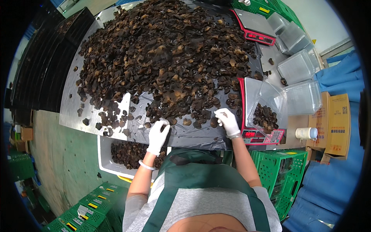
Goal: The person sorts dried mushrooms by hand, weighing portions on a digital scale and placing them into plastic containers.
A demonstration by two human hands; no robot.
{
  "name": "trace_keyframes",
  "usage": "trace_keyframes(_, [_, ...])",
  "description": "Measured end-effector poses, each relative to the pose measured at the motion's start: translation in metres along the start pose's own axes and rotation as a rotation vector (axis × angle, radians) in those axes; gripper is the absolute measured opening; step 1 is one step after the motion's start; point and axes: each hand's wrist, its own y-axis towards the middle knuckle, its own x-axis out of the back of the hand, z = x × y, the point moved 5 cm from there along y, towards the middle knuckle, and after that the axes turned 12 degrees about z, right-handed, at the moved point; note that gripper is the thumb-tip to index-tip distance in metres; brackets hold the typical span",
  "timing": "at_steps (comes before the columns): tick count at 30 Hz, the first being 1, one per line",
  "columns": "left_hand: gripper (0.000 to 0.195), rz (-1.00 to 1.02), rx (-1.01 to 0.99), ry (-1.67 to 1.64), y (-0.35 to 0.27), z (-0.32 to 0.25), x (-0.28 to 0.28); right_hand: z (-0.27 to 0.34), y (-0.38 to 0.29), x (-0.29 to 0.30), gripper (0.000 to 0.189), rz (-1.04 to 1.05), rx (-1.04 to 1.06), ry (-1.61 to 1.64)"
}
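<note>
A large heap of dark wood ear mushrooms (pixel 174 55) covers the metal table before me. My left hand (pixel 159 134), in a white glove, has its fingers curled at the heap's near edge, beside loose pieces. Whether it holds one is hidden. My right hand (pixel 228 121), also gloved, is bent with thumb and fingers close together above the black plastic sheet (pixel 185 137). A single mushroom piece (pixel 214 122) lies just left of it. To its right, an opened clear plastic box (pixel 271 95) with some mushrooms (pixel 265 118) inside rests on a red digital scale (pixel 249 140) with a lit display.
Another red scale (pixel 255 24) and stacked clear boxes (pixel 303 97) stand right. Below the table edge sits a white tub (pixel 104 158) of mushrooms. Green crates (pixel 278 171) flank me; black crates (pixel 37 69) rise left. A white jar (pixel 305 133) stands near cardboard boxes (pixel 337 124).
</note>
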Motion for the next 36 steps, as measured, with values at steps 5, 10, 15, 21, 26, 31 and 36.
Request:
trace_keyframes(5, [0.033, 0.038, -0.001, 0.549, 0.019, -0.019, -0.015, 0.012, -0.014, -0.027, 0.042, -0.220, 0.277, -1.010])
trace_keyframes(10, [0.030, -0.050, -0.048, 0.431, 0.019, -0.019, -0.011, -0.016, -0.022, -0.005, 0.018, -0.201, 0.291, -0.755])
trace_keyframes(15, [0.018, -0.006, 0.182, -0.391, 0.008, 0.008, -0.010, -0.032, -0.022, -0.002, 0.017, 0.070, -0.005, 0.019])
trace_keyframes(21, [0.039, 0.364, 0.448, -1.494, -0.009, -0.013, -0.025, -0.017, -0.029, -0.047, 0.030, 0.288, -0.027, 0.827])
trace_keyframes(26, [0.036, 0.449, 0.443, -1.271, -0.002, -0.035, -0.033, 0.009, -0.015, -0.094, 0.037, 0.433, -0.076, 0.738])
trace_keyframes(31, [0.027, 0.577, 0.277, -1.018, 0.017, -0.071, -0.037, 0.037, -0.007, -0.123, 0.016, 0.369, 0.054, 0.168])
trace_keyframes(36, [0.019, 0.067, 0.053, -0.715, 0.045, -0.091, -0.004, 0.019, -0.006, -0.100, 0.025, 0.361, 0.099, 0.967])
